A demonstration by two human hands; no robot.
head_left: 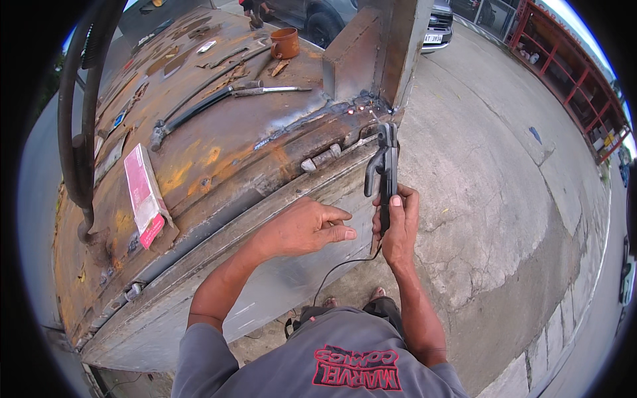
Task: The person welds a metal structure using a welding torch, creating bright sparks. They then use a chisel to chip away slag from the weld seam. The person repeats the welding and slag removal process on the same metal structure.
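Observation:
My right hand (400,222) grips the handle of a black welding electrode holder (387,166), fingers wrapped round it. A thin black cable (337,267) runs down from the handle. The holder's head is beside the foot of an upright steel post (401,56), where small bright glowing spots dot a dark weld seam (355,109). Whether an electrode sits in the jaws is hard to make out. My left hand (306,227) hovers near the rusty bed's side panel (292,285), left of the holder. Its index finger and thumb stretch out apart, with nothing visible between them.
On the rusty metal bed (189,162) lie a pink and white box (144,192), a dark-handled hammer (196,109) and a rusty brown mug (285,43). Bent dark metal bars (78,146) rise at the left. Concrete ground (491,179) stretches right; a car (438,28) stands behind.

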